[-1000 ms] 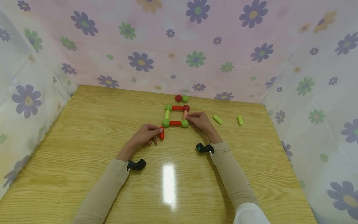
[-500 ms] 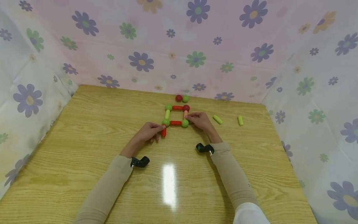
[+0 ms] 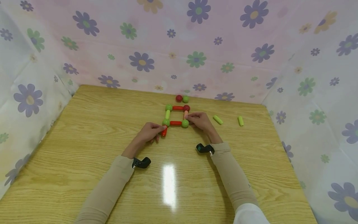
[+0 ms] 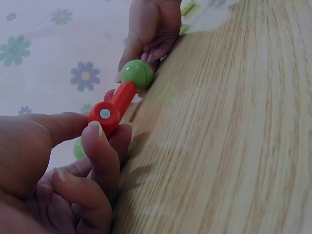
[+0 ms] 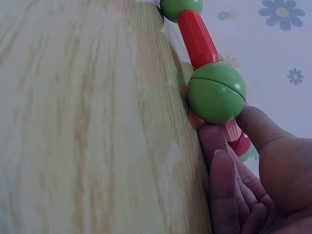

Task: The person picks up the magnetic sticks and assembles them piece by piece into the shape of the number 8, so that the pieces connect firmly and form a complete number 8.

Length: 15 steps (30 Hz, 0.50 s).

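Note:
A square of rods and balls lies on the wooden table (image 3: 92,133). My left hand (image 3: 161,128) pinches a loose red rod (image 3: 164,132) between thumb and forefinger. The rod's far end meets the square's near-left green ball (image 3: 166,122). In the left wrist view the red rod (image 4: 117,101) runs from my fingertips (image 4: 95,130) to a green ball (image 4: 137,74). My right hand (image 3: 190,117) pinches the orange rod (image 3: 185,115) on the square's right side, beside the near-right green ball (image 3: 185,123). The right wrist view shows that green ball (image 5: 216,100), the orange rod (image 5: 230,131) and the square's near red rod (image 5: 197,39).
A loose red ball (image 3: 179,98) and green ball (image 3: 185,99) sit behind the square near the flowered back wall. Two green rods (image 3: 217,119) (image 3: 240,120) lie to the right of my right hand. Flowered cloth walls close the table on three sides.
My left hand has carried the red rod up and to the right until it touches the near-left green ball, and the rod now tilts. My right hand has stayed put.

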Each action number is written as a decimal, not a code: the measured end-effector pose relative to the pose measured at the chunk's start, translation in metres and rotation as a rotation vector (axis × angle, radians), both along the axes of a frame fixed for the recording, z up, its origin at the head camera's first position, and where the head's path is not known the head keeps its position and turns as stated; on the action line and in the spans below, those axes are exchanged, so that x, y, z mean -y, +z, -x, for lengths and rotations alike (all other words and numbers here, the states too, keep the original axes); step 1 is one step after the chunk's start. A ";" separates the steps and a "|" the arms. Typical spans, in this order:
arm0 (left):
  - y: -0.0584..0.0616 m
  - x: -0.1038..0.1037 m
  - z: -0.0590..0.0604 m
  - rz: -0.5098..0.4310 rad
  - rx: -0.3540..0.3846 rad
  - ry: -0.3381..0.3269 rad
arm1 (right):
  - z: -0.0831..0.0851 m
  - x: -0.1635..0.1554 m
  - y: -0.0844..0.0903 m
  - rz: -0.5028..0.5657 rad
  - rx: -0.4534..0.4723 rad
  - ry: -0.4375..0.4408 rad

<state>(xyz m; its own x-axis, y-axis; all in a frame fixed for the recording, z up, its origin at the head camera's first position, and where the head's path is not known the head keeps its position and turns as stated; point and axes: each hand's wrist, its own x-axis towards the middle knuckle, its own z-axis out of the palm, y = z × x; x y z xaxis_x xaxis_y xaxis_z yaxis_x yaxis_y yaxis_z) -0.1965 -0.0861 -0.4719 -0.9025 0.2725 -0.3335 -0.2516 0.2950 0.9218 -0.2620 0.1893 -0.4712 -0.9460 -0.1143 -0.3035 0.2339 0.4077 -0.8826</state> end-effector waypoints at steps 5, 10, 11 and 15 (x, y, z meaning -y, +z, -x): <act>-0.002 -0.001 0.000 -0.008 -0.006 0.018 | 0.000 -0.001 -0.001 -0.003 -0.004 0.001; -0.004 0.000 -0.001 -0.020 -0.023 0.006 | 0.000 -0.001 0.000 0.005 -0.001 -0.002; -0.005 0.001 -0.001 -0.029 -0.023 0.001 | 0.000 -0.001 0.000 0.008 0.000 -0.003; -0.005 0.008 -0.004 -0.074 -0.027 -0.031 | 0.000 -0.001 0.000 0.022 0.002 -0.002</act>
